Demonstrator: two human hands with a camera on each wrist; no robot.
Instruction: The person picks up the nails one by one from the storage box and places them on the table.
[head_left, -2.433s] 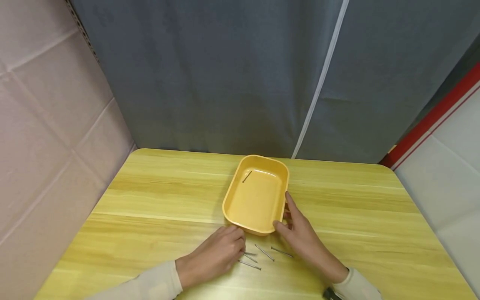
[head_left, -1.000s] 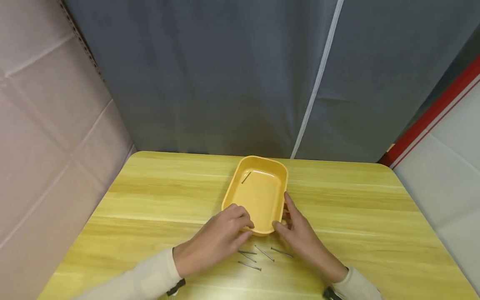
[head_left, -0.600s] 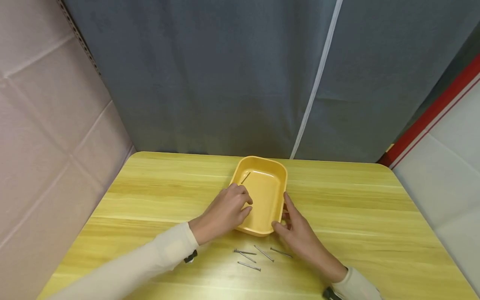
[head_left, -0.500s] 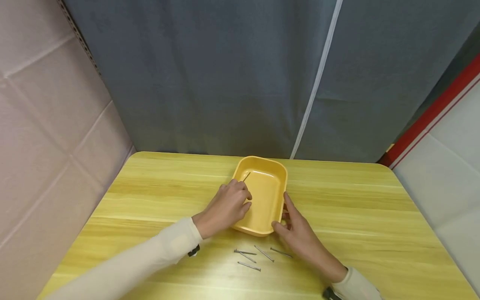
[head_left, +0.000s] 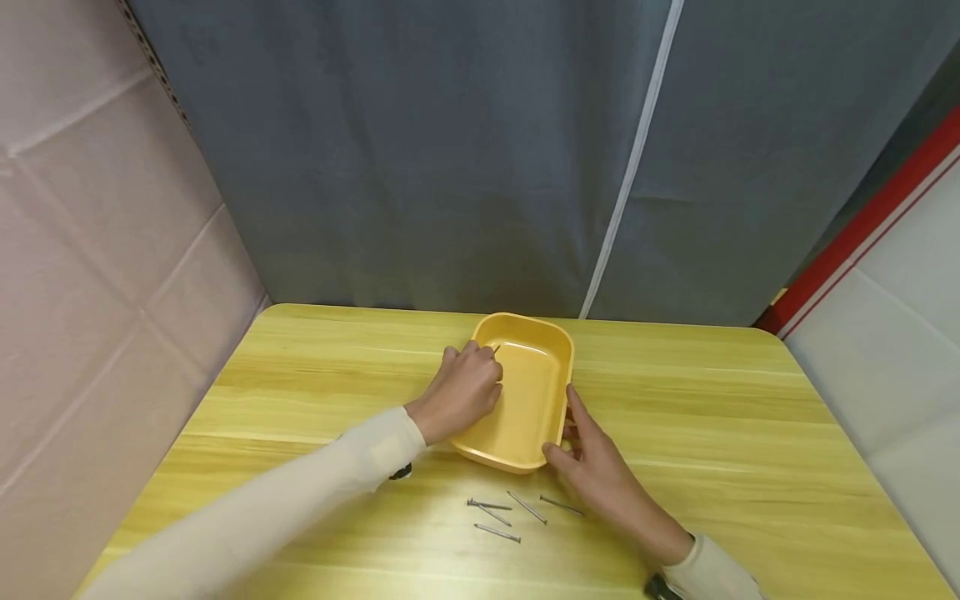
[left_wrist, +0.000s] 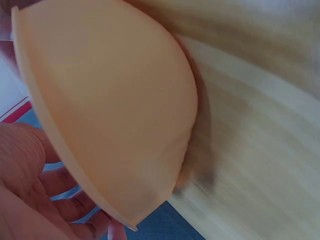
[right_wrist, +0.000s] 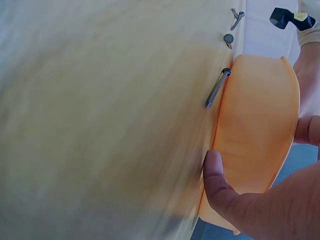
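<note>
A yellow plastic tray (head_left: 525, 421) with rounded corners sits on the table, seen in all three views. My left hand (head_left: 463, 396) reaches over its left rim with fingers curled down at a nail (head_left: 497, 348) inside; only a tip of the nail shows, and the fingertips are hidden. In the left wrist view the tray's outer wall (left_wrist: 115, 110) blocks the inside, with several fingers (left_wrist: 64, 182) behind the rim. My right hand (head_left: 600, 471) grips the tray's near right corner, thumb (right_wrist: 217, 182) against the outer wall and fingers along the right side.
Several loose nails lie in front of the tray, among them one nail (head_left: 497, 533) nearest me and another (head_left: 561, 505) by my right hand. The wood-look table (head_left: 315, 467) ends at a grey curtain (head_left: 420, 167). Pale panels flank both sides.
My left hand has moved from beside the loose nails, over the tray's near edge, and farther in, where it covers most of the nail inside. The right hand keeps its hold on the tray.
</note>
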